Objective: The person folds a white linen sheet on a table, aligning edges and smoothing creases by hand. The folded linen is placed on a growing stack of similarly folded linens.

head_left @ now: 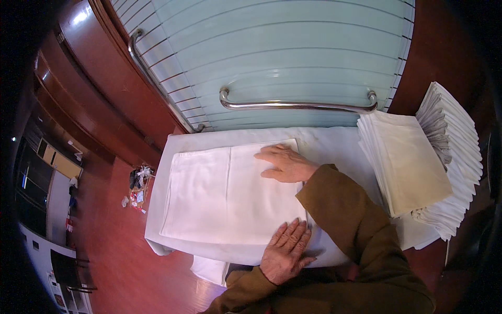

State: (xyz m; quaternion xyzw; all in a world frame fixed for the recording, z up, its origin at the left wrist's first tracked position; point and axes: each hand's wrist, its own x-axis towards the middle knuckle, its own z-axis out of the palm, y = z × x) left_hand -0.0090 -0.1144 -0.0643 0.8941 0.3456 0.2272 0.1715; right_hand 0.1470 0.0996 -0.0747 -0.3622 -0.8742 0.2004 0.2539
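Fingers (pixel 290 234) — resting on white cloth (pixel 201 196)

The folded white cloth (pixel 201 201) looks bright. Shiny spots gleam on the metal door handle (pixel 298 106) and red-brown wood (pixel 102 49). Lines bend, corners go black, and the far left is dim.

A pale, dark-lined glass panel (pixel 303 68) rose beneath reflected light | a polished metal bar (pixel 298 106) crossed its lower part | reddish-brown woodwork (pixel 115 83) flanked it at left | mixed clutter (pixel 140 183) (too small to make out) sat on the red floor (pixel 115 251).
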